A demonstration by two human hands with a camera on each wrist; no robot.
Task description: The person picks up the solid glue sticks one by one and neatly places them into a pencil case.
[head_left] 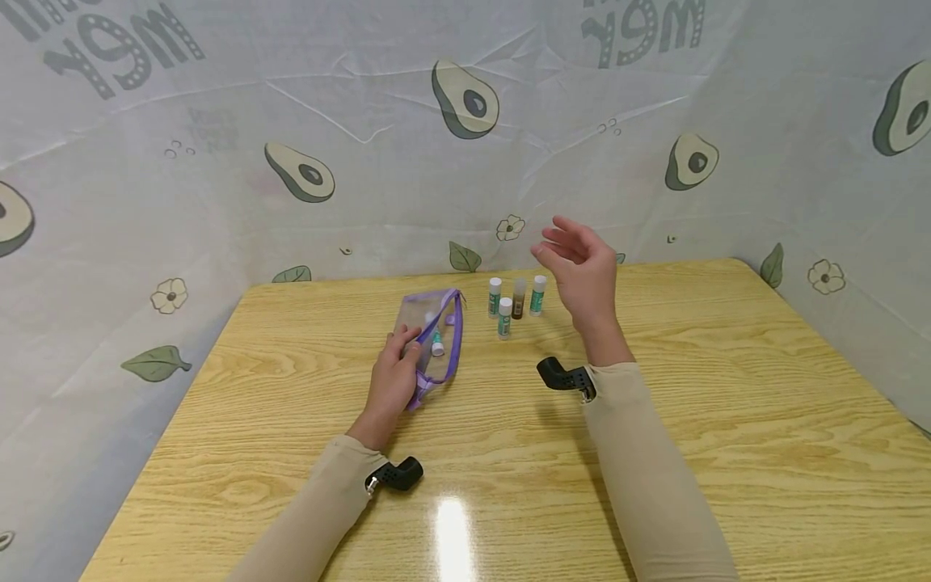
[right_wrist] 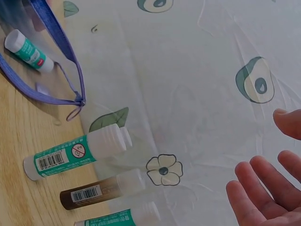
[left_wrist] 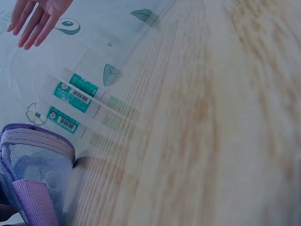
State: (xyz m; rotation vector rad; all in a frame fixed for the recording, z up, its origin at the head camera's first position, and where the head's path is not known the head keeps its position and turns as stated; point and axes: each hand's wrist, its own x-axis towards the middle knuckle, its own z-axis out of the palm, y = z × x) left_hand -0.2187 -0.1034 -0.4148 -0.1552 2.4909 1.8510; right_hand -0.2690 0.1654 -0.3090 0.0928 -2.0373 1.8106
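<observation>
My left hand (head_left: 395, 373) holds the near left side of a mesh zip pouch (head_left: 416, 311) with purple trim, its mouth gaping toward the right. Inside the pouch lies one glue stick (right_wrist: 29, 52) with a green label and white ends. My right hand (head_left: 585, 271) is raised above the table's far side, fingers loosely bent and nothing in them. Below and left of it, several tubes stand upright: green-labelled glue sticks (head_left: 505, 318) and a brown tube (right_wrist: 96, 190) with a clear cap among them. Part of the left fingers is hidden in the left wrist view.
The wood-grain table (head_left: 291, 420) ends at a pale hanging sheet (head_left: 378, 178) printed with avocados, flowers and leaves. Black wrist cameras (head_left: 396, 474) are fixed at both sleeves. A bright light reflection shows near the table's front.
</observation>
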